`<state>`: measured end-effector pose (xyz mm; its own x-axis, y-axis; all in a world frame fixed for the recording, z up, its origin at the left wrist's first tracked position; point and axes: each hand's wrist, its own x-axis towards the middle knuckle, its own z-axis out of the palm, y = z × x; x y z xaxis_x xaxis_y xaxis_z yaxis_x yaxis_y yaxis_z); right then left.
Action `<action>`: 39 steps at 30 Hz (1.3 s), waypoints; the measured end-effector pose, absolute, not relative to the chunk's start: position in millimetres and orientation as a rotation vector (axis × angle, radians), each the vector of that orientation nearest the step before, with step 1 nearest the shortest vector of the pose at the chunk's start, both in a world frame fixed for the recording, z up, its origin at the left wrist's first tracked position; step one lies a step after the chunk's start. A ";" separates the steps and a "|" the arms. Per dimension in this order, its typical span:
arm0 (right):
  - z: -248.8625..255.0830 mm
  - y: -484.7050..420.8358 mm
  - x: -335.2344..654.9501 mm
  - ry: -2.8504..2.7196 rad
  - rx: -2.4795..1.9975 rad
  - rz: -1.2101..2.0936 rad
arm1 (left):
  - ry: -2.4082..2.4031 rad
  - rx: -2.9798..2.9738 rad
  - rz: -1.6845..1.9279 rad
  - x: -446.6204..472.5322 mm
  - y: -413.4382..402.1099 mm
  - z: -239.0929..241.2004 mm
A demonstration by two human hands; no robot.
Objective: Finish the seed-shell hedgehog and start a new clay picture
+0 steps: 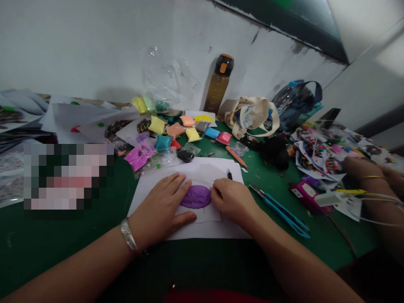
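A flat purple oval of what looks like modelling clay (196,197) lies on a small sheet of paper (211,215), which rests on larger white sheets (148,176). My left hand (167,200) is spread flat on the paper, its fingers along the oval's left edge. At the oval's right edge, my right hand (232,198) is closed in a pinch. Whatever its fingertips hold is hidden or too small to name. A black pen (229,174) shows just behind that hand; I cannot tell whether it touches the knuckles.
Several coloured clay packets (175,130) lie behind the paper. A blue utility knife (285,213) and a magenta box (311,198) are to the right. A bottle (218,84) and a cloth bag (249,115) stand by the wall. Another person's hand (362,172) is at far right.
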<state>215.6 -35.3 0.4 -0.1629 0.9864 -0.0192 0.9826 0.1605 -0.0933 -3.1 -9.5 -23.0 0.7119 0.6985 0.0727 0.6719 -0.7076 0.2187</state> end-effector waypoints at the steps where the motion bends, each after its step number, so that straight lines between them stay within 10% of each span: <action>1: 0.2 -35.4 215.1 -2.383 -1.968 0.141 | 1.109 2.734 0.226 -3.1 -9.6 -23.0; 39: -4.8 -12.8 199.1 -2.650 -1.617 0.097 | 1.121 2.660 0.256 -1.9 -12.2 -19.6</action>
<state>199.1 -12.8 -4.8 -0.4578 0.8891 -0.0021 0.8868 0.4565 -0.0716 -1.9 -12.2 -19.6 0.6898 0.7209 0.0661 0.6783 -0.6756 0.2888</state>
